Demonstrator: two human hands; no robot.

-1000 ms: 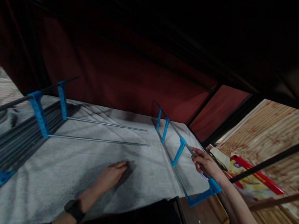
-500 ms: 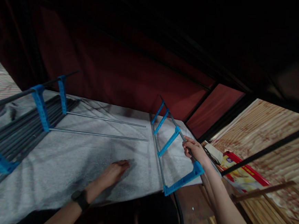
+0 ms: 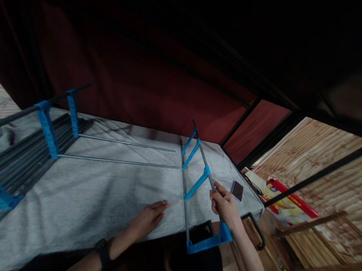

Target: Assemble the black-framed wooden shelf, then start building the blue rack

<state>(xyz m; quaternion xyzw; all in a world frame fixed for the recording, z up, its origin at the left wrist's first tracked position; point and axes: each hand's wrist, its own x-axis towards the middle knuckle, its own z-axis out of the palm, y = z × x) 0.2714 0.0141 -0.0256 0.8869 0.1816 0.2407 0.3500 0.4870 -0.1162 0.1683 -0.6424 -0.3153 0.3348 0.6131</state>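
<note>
My right hand [image 3: 227, 206] is wrapped round the upper grey tube [image 3: 203, 154] of a ladder-like rack frame, between two of its blue plastic brackets [image 3: 196, 184]. The frame's lower tube [image 3: 184, 179] runs along the cloth, and its near bracket [image 3: 208, 243] juts past the table's front edge. My left hand [image 3: 149, 220] holds nothing; its fingers are loosely stretched, low over the cloth and apart from the frame. A second frame with blue brackets [image 3: 48, 129] stands at the left, with two thin metal rods [image 3: 119, 161] reaching from it toward the first frame.
Several grey tubes [image 3: 19, 160] lie bundled behind the left frame. A phone [image 3: 237, 191] rests on the grey tablecloth [image 3: 117, 189] at the right. Beyond the table are a red-and-yellow box [image 3: 290, 202] and a wooden slatted chair [image 3: 319, 250]. Dark red panels [image 3: 140, 90] rise behind.
My right hand has drawn the right frame toward me and slightly left. My left hand has shifted a little to the right. The phone has come into view.
</note>
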